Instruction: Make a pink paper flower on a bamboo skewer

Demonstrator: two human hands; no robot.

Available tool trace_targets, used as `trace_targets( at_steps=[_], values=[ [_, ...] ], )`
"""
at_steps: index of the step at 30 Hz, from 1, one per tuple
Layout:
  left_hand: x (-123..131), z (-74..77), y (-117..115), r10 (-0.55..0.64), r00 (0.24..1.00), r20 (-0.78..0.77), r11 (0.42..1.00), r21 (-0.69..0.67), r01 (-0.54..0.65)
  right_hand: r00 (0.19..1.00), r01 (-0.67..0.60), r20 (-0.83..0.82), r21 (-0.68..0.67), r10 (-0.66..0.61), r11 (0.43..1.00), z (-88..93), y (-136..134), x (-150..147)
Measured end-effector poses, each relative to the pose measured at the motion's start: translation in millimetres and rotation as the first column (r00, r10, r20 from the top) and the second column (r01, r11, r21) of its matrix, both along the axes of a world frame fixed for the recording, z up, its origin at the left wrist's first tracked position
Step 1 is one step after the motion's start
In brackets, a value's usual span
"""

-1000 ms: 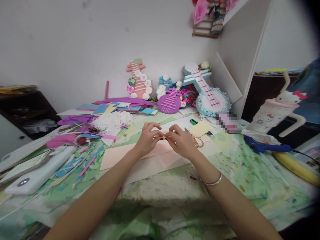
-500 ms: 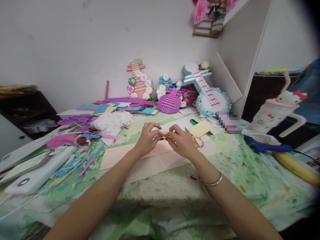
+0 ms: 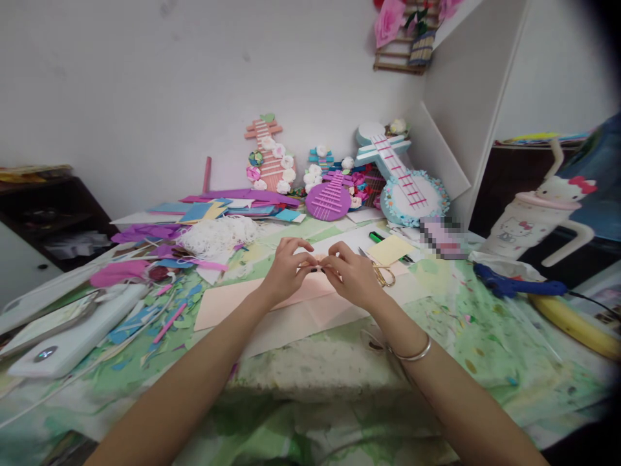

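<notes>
My left hand [image 3: 285,275] and my right hand [image 3: 354,277] meet over the middle of the table, thumbs and forefingers pinched together. Between the fingertips is a small peach-coloured piece of paper [image 3: 318,258], mostly covered by the fingers. Beneath both hands lie a folded peach paper sheet [image 3: 228,300] and a paler sheet [image 3: 284,333]. Gold-handled scissors [image 3: 387,277] rest just beyond my right hand, partly hidden by it. A pale yellow paper piece [image 3: 391,248] and a green marker [image 3: 377,239] are close by.
Craft lutes, including a purple one [image 3: 328,199] and a blue-white one [image 3: 412,197], lean at the back. White string [image 3: 220,236], paper scraps [image 3: 145,320] and a white device [image 3: 80,333] occupy the left. At right are a blue glue gun [image 3: 517,283], a banana [image 3: 575,327] and a tumbler [image 3: 524,226].
</notes>
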State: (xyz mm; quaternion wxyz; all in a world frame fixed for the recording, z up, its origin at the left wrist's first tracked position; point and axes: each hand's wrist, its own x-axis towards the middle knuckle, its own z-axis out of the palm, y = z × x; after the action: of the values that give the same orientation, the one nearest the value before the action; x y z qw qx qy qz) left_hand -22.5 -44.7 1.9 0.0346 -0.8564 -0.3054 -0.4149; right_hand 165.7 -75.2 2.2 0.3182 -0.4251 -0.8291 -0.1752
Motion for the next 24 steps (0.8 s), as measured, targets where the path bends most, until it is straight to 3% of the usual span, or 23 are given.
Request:
trace_targets(
  at_steps=[24],
  values=[
    [0.4,0.0,0.0,-0.002,1.000,0.003,1.000,-0.004,0.002,1.000,0.008,0.012,-0.011,-0.008,1.000,-0.6,0.5,0.7]
  ],
)
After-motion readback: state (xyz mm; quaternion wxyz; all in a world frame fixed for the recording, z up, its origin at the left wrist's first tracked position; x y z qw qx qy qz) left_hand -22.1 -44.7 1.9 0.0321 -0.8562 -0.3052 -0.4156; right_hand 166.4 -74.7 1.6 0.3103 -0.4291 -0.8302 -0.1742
